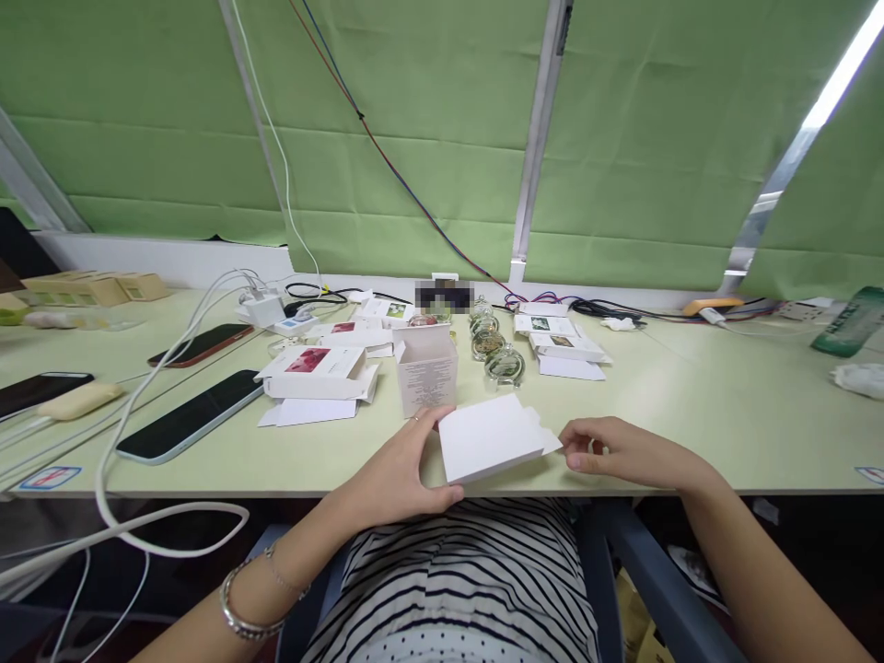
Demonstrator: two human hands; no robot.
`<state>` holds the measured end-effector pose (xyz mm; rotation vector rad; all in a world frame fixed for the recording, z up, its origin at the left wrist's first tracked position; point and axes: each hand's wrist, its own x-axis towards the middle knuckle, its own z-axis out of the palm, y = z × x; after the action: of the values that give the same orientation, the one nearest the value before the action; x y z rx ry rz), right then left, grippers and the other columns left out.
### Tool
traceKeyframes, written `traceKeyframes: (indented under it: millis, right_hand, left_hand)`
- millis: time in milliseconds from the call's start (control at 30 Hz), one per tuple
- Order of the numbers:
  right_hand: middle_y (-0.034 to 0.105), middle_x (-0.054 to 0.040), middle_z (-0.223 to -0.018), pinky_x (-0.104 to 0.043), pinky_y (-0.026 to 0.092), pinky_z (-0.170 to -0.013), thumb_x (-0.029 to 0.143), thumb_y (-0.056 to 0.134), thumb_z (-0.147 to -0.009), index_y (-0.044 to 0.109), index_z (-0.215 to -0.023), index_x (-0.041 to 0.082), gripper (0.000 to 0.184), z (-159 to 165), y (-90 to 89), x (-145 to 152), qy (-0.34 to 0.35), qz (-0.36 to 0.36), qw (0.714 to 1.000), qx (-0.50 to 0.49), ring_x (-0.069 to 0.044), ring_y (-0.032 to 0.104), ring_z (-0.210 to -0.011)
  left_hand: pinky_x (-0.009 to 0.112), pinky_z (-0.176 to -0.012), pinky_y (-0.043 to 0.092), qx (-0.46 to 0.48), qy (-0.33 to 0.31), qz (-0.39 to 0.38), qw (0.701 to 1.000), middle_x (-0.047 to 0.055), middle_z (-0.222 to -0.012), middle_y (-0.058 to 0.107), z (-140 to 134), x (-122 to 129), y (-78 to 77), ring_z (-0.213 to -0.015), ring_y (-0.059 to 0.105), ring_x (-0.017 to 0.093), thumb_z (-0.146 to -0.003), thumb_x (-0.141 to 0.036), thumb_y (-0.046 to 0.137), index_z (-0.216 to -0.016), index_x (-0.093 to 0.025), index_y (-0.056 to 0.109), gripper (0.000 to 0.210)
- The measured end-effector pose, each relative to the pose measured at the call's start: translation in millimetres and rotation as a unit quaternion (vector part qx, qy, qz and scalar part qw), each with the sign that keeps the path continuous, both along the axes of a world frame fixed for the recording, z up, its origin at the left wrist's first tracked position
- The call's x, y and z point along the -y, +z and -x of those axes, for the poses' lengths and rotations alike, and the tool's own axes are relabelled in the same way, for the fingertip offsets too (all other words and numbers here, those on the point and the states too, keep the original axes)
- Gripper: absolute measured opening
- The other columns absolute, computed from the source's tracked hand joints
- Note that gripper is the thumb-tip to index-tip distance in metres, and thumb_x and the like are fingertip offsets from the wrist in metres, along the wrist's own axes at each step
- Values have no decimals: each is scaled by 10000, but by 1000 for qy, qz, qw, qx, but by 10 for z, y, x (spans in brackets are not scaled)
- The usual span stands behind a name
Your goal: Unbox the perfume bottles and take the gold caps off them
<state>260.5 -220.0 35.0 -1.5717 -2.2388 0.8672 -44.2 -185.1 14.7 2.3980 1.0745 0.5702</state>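
Note:
A small white cardboard box (492,435) is tilted at the table's front edge, its plain side up and its end flaps open to the right. My left hand (404,470) grips its left end between thumb and fingers. At the right, the curled fingers of my right hand (614,451) meet the tip of a flap, and their exact hold is partly hidden. Just behind stands an open white carton (426,373) with small print. Round clear glass bottles (504,366) are lined up beyond the box.
White boxes with a red picture (314,370) lie left, and others with green pictures (566,345) lie right. Phones (193,414) and white cables (114,451) cover the left side. A power bank (711,306) and a green bottle (851,322) are far right.

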Motion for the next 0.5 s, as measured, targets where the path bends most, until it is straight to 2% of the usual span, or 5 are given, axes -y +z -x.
traceKeyframes:
  millis: [133,200,300,433,500]
  right_hand:
    - [495,-83,-1215,-391,401,-922,541,500,-766,485,-1175,222,520,53,-61,-28,-42,-51,998,10,-247,468,-1101]
    - [418,-88,-1295,-408,343,-988,544,543,-733,417,-1249,220,622,128,-74,-21,-27,-68,997,18,-258,381,-1196]
    - [367,-92,-1337,-413,311,-1014,529,575,-713,338,-1312,216,716,257,-82,11,-3,-83,996,23,-265,330,-1236]
    - [419,-85,-1300,-403,326,-990,457,498,-794,328,-1316,237,592,397,-157,-13,-7,-126,992,30,-253,380,-1198]
    - [504,-102,-1188,-398,370,-930,410,431,-835,395,-1256,205,470,439,-204,-54,-57,-159,984,56,-252,461,-1108]
  left_hand:
    - [453,-1017,297,-60,0,-6,998,96,-1352,377,12,-9,-30,-1225,343,316,-613,-486,668,-1337,-211,294,860]
    - [461,-1021,283,-71,-3,-2,997,111,-1385,337,21,-17,-44,-1244,316,328,-597,-569,656,-1362,-200,253,940]
    - [462,-1018,282,-73,-1,6,997,124,-1408,303,22,-31,-58,-1253,306,330,-585,-636,630,-1387,-187,188,1020]
    - [463,-1010,282,-70,6,-6,998,110,-1392,334,-12,-25,-61,-1244,307,329,-585,-637,630,-1369,-199,244,978]
    - [460,-990,302,-59,19,-1,998,114,-1329,411,-37,0,-50,-1199,360,321,-587,-631,635,-1364,-202,251,967]
